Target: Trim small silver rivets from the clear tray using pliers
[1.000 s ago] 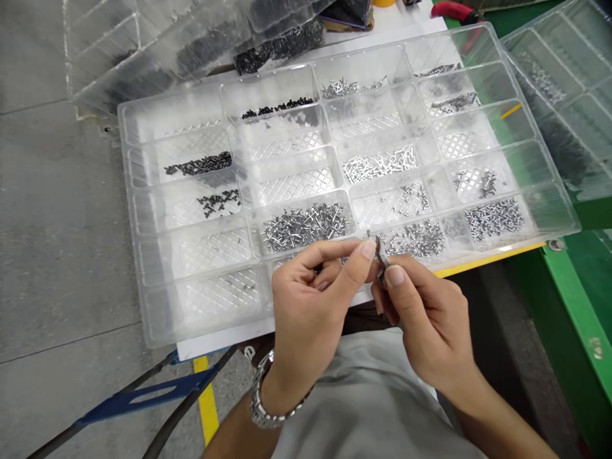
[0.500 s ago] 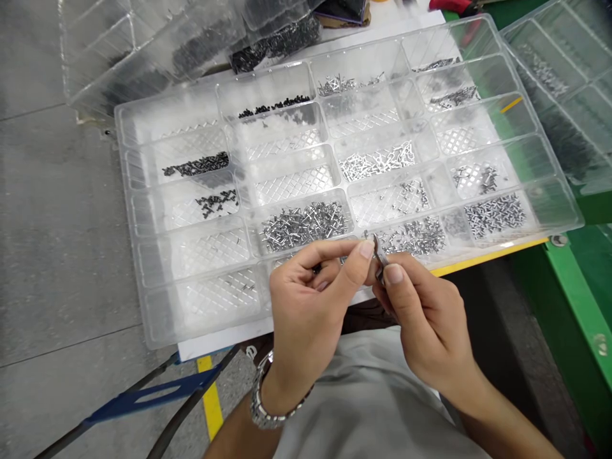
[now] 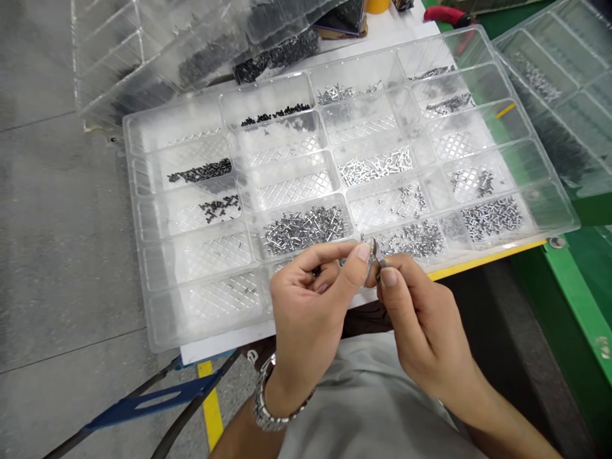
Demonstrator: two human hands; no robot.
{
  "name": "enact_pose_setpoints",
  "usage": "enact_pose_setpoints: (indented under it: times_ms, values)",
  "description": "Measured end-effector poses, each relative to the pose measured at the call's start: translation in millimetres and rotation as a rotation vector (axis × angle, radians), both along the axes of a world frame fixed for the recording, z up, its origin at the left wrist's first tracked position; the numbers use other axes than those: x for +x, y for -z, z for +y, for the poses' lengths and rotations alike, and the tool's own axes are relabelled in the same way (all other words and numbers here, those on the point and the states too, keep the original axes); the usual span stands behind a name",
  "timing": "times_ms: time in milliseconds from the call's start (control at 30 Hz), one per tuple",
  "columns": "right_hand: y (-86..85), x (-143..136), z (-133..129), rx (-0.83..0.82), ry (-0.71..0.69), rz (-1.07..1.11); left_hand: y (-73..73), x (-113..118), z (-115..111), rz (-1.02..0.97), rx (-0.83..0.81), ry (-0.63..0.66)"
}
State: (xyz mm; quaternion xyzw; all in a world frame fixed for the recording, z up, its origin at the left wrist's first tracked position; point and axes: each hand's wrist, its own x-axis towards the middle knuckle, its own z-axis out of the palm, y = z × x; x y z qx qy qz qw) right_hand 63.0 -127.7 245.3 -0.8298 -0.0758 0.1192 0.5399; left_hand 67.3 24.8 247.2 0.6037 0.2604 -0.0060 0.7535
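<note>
Both my hands meet above the near edge of a clear plastic compartment tray (image 3: 157,322). My right hand (image 3: 428,328) is closed, with its thumb pressed on a small grey metal tool (image 3: 381,256). The tool's narrow tip points up and left, and its exact kind is unclear. My left hand (image 3: 310,306) pinches thumb and forefinger together right beside that tip. Whatever sits in this pinch is tiny and mostly hidden. Behind the fingers, silver screws (image 3: 415,240) fill one compartment, and longer silver pins or rivets (image 3: 306,228) fill another.
Black screws (image 3: 205,171) lie in some left compartments. Another clear divided box (image 3: 108,60) stands at the back left, a third (image 3: 568,70) at the right. Red-handled pliers (image 3: 447,15) lie behind. A green metal frame (image 3: 568,306) runs along the right, a blue bar (image 3: 157,398) at lower left.
The view has shifted slightly, so the tray appears a little lower. The tool's tip has turned a little beside my left fingertips; both hands keep their grip.
</note>
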Motion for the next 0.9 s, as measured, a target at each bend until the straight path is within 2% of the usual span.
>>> enact_pose_setpoints:
  times_ms: [100, 167, 267, 367, 400, 533, 633, 733, 900]
  values:
    - [-1.7, 0, -4, 0.093, 0.035, 0.102, 1.1, -1, 1, 0.004, 0.006, -0.010]
    - [-4.2, 4, -9, 0.237, 0.063, 0.201, 1.0, -1, 3, 0.004, 0.019, -0.001]
    - [-10.6, 20, -19, 0.373, 0.078, 0.198, -0.2, 0, 8, 0.023, 0.029, 0.090]
    - [-18.5, 44, -30, 0.207, 0.076, 0.024, -1.3, 4, 14, 0.039, 0.022, 0.196]
    - [-21.0, 52, -33, 0.157, 0.037, -0.012, -1.4, 5, 15, 0.037, 0.016, 0.222]
    - [-28.6, 75, -39, 0.097, -0.232, -0.012, -0.6, 7, 19, 0.006, -0.003, 0.299]
    - [-31.8, 83, -39, 0.068, -0.364, 0.035, 0.3, 7, 18, -0.029, -0.001, 0.308]
    - [-34.2, 83, -39, 0.035, -0.382, 0.063, 1.2, 5, 16, -0.055, 0.030, 0.294]
    - [-37.3, 78, -41, -0.065, -0.315, 0.051, 1.5, 3, 11, -0.090, 0.070, 0.269]
